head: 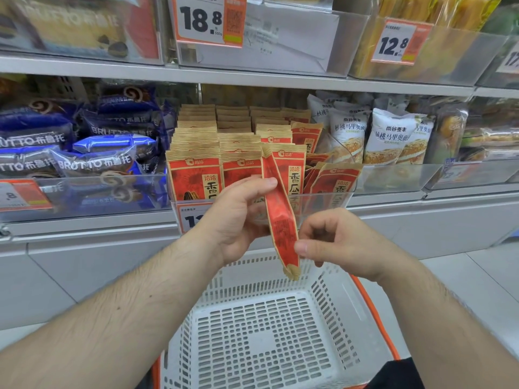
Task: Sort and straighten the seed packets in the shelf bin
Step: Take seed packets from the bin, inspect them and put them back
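Left hand (238, 217) gripping red seed packet (280, 220) edge-on, right hand (334, 242) pinching its lower end, above white basket (269, 332)

Access to the clear plastic shelf bin (323, 199) is from above only: its front wall blocks low entry, and upright red-and-tan paper seed packets (196, 153) fill it; looser gaps lie at right.

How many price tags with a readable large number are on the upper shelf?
2. The 18.8 tag hangs left of centre; the 12.8 tag is to its right. A third tag at the right edge is cut off, so more may be hidden.
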The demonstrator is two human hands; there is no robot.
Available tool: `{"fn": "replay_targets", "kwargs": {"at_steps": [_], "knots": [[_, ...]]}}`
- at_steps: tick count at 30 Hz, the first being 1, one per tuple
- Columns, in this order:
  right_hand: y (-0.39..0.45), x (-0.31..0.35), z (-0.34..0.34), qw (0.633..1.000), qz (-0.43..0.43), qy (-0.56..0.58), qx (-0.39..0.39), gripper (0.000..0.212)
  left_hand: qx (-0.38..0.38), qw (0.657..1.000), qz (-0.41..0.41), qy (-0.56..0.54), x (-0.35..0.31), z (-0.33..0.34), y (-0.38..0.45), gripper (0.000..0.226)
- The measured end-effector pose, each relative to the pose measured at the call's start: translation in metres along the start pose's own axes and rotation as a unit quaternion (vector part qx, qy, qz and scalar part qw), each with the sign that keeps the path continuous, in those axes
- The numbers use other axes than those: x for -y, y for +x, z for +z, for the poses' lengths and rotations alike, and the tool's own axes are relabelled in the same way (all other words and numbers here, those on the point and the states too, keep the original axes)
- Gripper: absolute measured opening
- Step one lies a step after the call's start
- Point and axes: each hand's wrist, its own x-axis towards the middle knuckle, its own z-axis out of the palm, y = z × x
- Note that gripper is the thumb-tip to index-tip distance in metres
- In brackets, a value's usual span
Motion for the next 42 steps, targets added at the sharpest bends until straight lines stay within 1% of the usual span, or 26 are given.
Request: {"fn": "replay_targets", "kwargs": {"at_steps": [2,3,5,7,9,11,14,16,19,21,23,25,28,33,38,40,42], "knots": [[0.002,-0.002,0.0,0.995,0.014,0.091,-0.041,0.047,0.017,1.0,-0.009,-0.016,0.0,-0.002,0.0,0.018],[0.004,-0.004,0.0,0.989,0.027,0.134,-0.051,0.05,0.029,0.999,-0.011,-0.026,0.0,-0.002,0.0,0.018],[0.005,-0.004,0.005,0.978,0.07,0.193,-0.048,0.051,0.046,0.998,-0.016,-0.046,0.002,-0.003,-0.001,0.032],[0.007,-0.004,0.011,0.972,0.094,0.215,-0.026,0.053,0.064,0.996,-0.018,-0.064,0.005,-0.002,-0.001,0.047],[0.008,-0.003,0.015,0.973,0.088,0.213,-0.023,0.046,0.068,0.995,-0.023,-0.068,0.006,0.0,-0.001,0.048],[0.008,-0.002,0.016,0.976,0.078,0.198,-0.043,0.033,0.048,0.997,-0.033,-0.046,0.005,0.002,-0.001,0.04],[0.009,0.0,0.017,0.979,0.077,0.172,-0.072,0.02,0.008,0.998,-0.053,-0.016,0.001,0.004,-0.002,0.047],[0.009,0.0,0.019,0.98,0.081,0.157,-0.092,0.013,-0.012,0.999,-0.043,0.011,0.001,0.004,-0.001,0.047],[0.01,-0.002,0.019,0.985,0.079,0.101,-0.114,0.013,-0.051,0.997,-0.016,0.051,0.002,0.003,0.0,0.035],[0.01,0.0,0.017,0.979,0.061,0.114,-0.155,0.013,-0.057,0.997,-0.019,0.056,0.004,0.003,0.0,0.033],[0.01,0.001,0.014,0.967,0.04,0.139,-0.211,0.02,-0.047,0.997,-0.024,0.058,0.004,0.004,0.0,0.033],[0.01,0.004,0.012,0.956,0.023,0.166,-0.243,0.026,-0.031,0.997,-0.029,0.057,0.004,0.006,-0.002,0.034],[0.009,0.006,0.011,0.947,0.013,0.206,-0.247,0.028,-0.021,0.998,-0.03,0.044,0.005,0.006,-0.003,0.033],[0.009,0.004,0.009,0.937,0.013,0.241,-0.252,0.028,-0.009,0.999,-0.024,0.034,0.005,0.007,-0.002,0.033],[0.009,0.003,0.01,0.938,0.016,0.238,-0.252,0.028,-0.006,0.999,-0.026,0.023,0.005,0.006,-0.001,0.033],[0.009,0.002,0.008,0.944,0.02,0.226,-0.239,0.026,-0.011,0.999,-0.029,0.017,0.003,0.005,-0.001,0.034],[0.007,0.001,0.004,0.957,0.033,0.214,-0.195,0.02,-0.022,0.999,-0.03,0.005,0.001,0.004,0.0,0.036]]}}
